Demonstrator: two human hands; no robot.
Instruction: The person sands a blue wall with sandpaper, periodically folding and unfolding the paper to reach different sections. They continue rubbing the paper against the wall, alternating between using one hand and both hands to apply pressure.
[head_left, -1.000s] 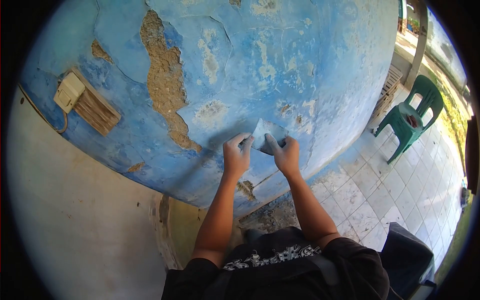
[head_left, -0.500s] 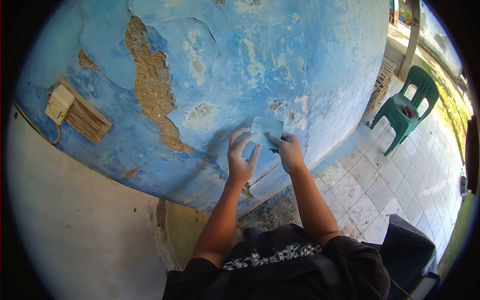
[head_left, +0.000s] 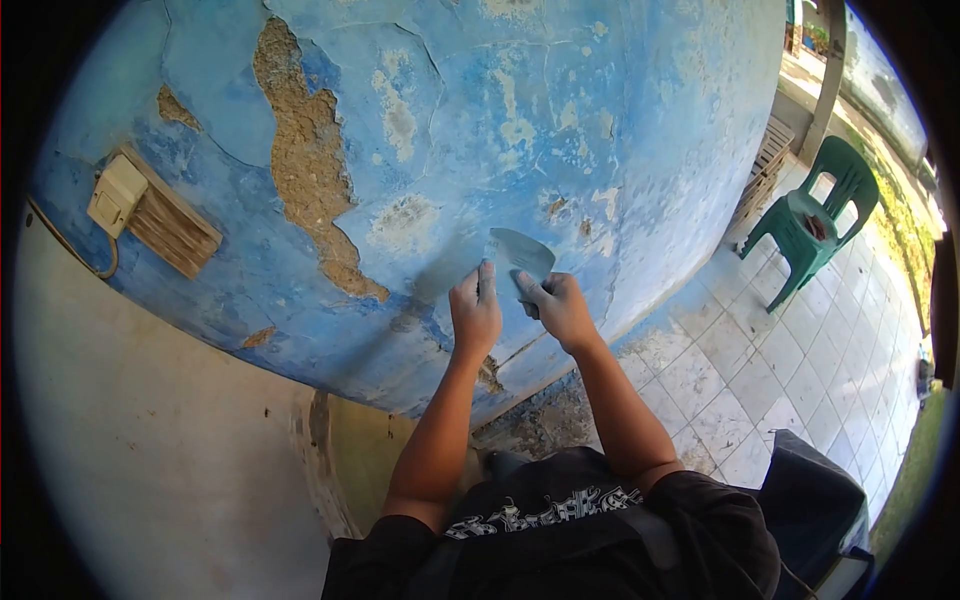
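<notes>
At the centre of the frame, both hands grip a scraper (head_left: 520, 255) pressed flat against the peeling blue wall (head_left: 620, 120): left hand (head_left: 474, 312) beside right hand (head_left: 562, 308).

- The scraper (head_left: 520, 256): its handle is hidden inside the right hand (head_left: 562, 310); only the blade shows.
- Left hand (head_left: 475, 312): palm faces the wall (head_left: 620, 120), so contact cannot be told.
- Something lies on the chair (head_left: 818, 222) seat, too small to identify.
- The dark box (head_left: 815, 510) is cut off at the lens edge.
</notes>
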